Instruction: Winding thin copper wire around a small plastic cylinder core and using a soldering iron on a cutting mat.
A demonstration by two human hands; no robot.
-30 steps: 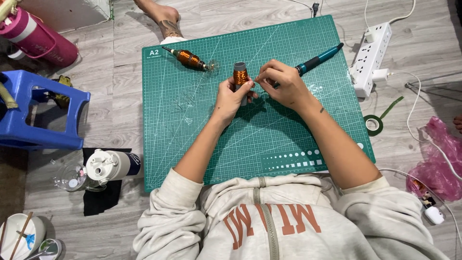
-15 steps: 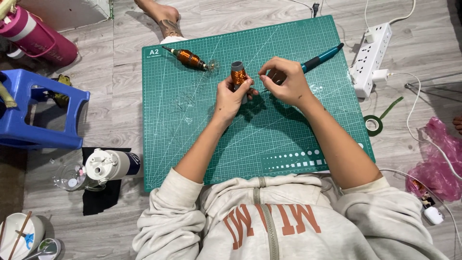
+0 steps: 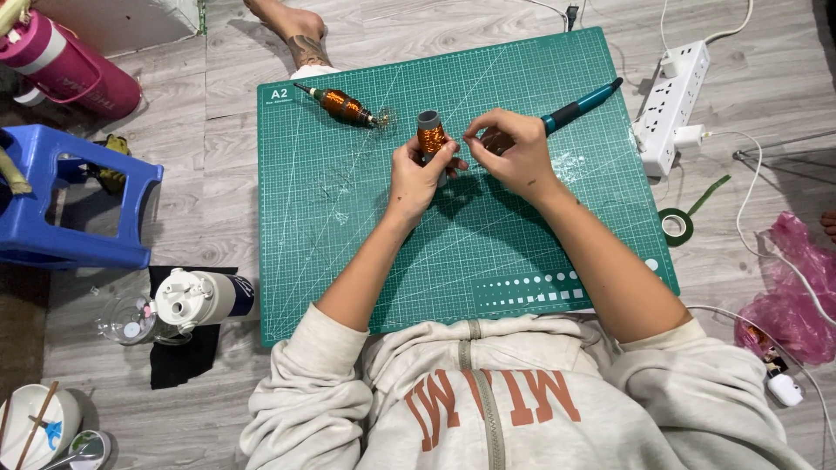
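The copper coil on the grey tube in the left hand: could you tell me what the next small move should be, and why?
Probably one more slow turn of wire around the copper coil. The left hand grips it upright over the green cutting mat, and the right hand is pinched close beside it, as if keeping a fine strand taut; the strand itself is too thin to see.

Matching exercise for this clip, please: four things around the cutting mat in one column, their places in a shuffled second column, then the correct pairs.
Things:
1. copper wire spool
2. white power strip
3. blue plastic stool
4. green tape roll

Places:
A. on the floor just right of the green cutting mat, near its lower half
B. held upright in the left hand, the right hand beside it
C. on the floor left of the mat
D. on the floor off the mat's upper right corner

Pairs: 1-B, 2-D, 3-C, 4-A
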